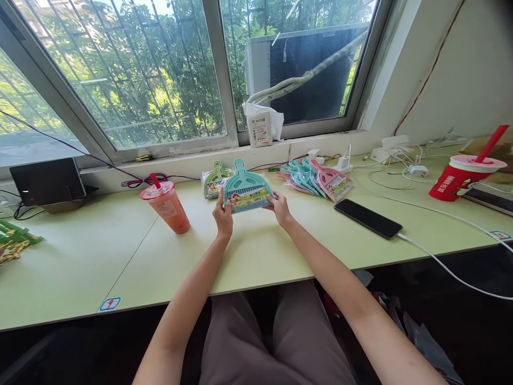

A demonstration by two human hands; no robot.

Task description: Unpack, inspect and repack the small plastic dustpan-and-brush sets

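Between my two hands is a teal mini dustpan and brush set [245, 184], wrapped in clear plastic with a printed label along its lower part. My left hand [223, 214] grips its left edge, and my right hand [280, 207] holds the lower right corner. The set is tilted up above the table, its handle pointing away from me. Partly hidden behind it lies a green dustpan set [216, 175]. To the right rests a pile of several teal and pink wrapped dustpan sets [315, 177].
On the pale green table [160, 278], a drink cup [168, 209] with a red straw stands left of my hands. A black phone [367, 218] on a white cable lies to the right. Farther right is a red cup [457, 179]; a tablet [46, 183] stands at far left.
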